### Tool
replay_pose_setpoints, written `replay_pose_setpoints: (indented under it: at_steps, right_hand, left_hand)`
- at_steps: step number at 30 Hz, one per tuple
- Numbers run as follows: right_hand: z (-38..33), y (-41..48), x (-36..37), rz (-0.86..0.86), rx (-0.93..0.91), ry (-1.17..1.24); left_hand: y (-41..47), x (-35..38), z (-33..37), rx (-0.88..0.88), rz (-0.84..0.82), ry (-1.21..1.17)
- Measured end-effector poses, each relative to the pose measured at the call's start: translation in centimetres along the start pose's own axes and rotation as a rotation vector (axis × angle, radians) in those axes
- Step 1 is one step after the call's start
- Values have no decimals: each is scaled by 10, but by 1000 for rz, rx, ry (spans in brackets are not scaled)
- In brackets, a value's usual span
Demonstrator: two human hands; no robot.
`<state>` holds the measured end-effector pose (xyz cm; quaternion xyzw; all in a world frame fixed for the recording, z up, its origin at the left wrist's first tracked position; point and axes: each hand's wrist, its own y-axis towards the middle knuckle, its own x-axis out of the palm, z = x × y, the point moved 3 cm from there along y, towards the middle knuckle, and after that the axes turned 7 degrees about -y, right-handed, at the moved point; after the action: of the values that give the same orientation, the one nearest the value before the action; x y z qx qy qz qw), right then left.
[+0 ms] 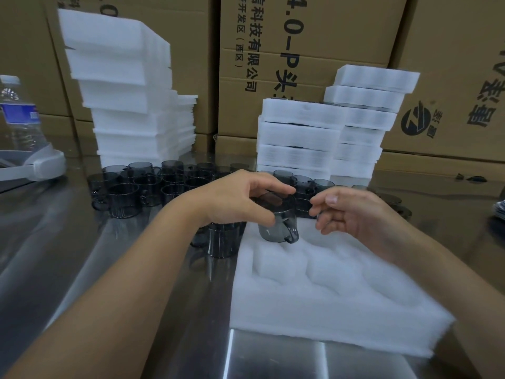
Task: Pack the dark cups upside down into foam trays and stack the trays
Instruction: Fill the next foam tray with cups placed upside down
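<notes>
My left hand (240, 199) grips a dark see-through cup (281, 225) by its upper part, over the far left pocket of a white foam tray (328, 291) lying in front of me. The cup's handle points toward me. My right hand (347, 212) hovers just right of the cup with fingers loosely curled and holds nothing. Several more dark cups (142, 184) stand upright in a group behind and left of the tray. Another dark cup (221, 242) stands beside the tray's left edge.
A tall pile of foam pieces (128, 88) stands at the back left. Two stacks of packed foam trays (300, 138) stand at the back right. Cardboard boxes (314, 36) wall the rear. A water bottle (19, 113) and a white headband device (41, 165) sit far left on the steel table (273, 359).
</notes>
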<state>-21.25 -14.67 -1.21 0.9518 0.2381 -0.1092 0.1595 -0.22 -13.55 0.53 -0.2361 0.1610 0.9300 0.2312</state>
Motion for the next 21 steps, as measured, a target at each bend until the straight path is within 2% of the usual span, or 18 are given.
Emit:
replay_pose_setpoints:
  at_steps: [9,13,19,21]
  right_hand:
    - [-1,-2,1,-14,6,-16]
    - [-1,-1,2,-23,8,-30]
    - [-1,-2,2,-36,11,-30]
    - [-1,-2,2,-39,10,-36]
  left_hand:
    - [-2,-4,0,17,48,207]
    - [1,5,1,4,-37,286]
    - [0,1,-10,-119,-101,171]
    - [1,2,-12,-123,-100,198]
